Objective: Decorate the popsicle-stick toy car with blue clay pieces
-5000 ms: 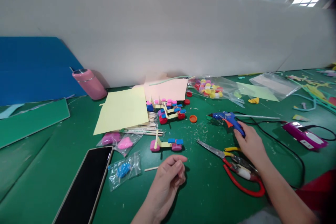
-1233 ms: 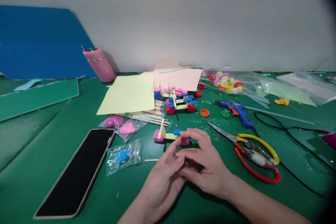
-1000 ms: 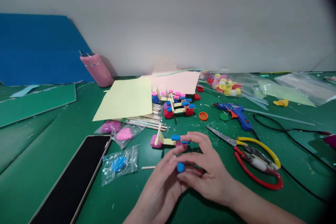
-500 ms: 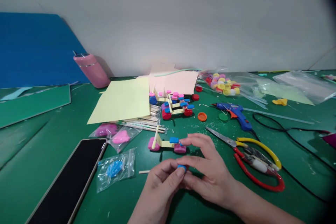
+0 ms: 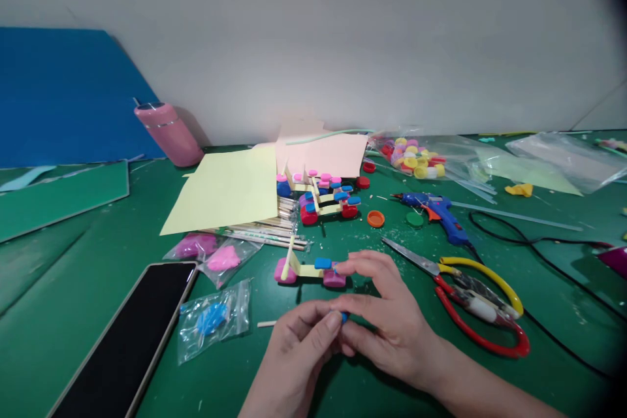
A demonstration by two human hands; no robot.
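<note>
Both hands meet low in the middle, pinching a small piece of blue clay (image 5: 344,317) that is mostly covered by fingers. My left hand (image 5: 308,339) is closed, its thumb and forefinger on the piece. My right hand (image 5: 386,320) grips the same piece from the other side, with upper fingers stretched forward. Just beyond those fingers stands a small toy car (image 5: 311,270) of pale yellow strips, with pink wheels and a blue pad on top. A thin white stick (image 5: 267,324) lies left of my left hand. An open-topped plastic bag (image 5: 214,320) holds more blue clay.
Several finished-looking toy cars (image 5: 328,202) stand farther back. Scissors (image 5: 470,300) and a blue glue gun (image 5: 438,212) with its cord lie right. A phone (image 5: 122,346), yellow sheet (image 5: 225,189) and pink bottle (image 5: 171,135) are left. A bag of caps (image 5: 416,158) sits behind.
The blue clay has turned or sunk between my fingers, so less of it shows. Both hands stay in nearly the same place, and the view has shifted slightly.
</note>
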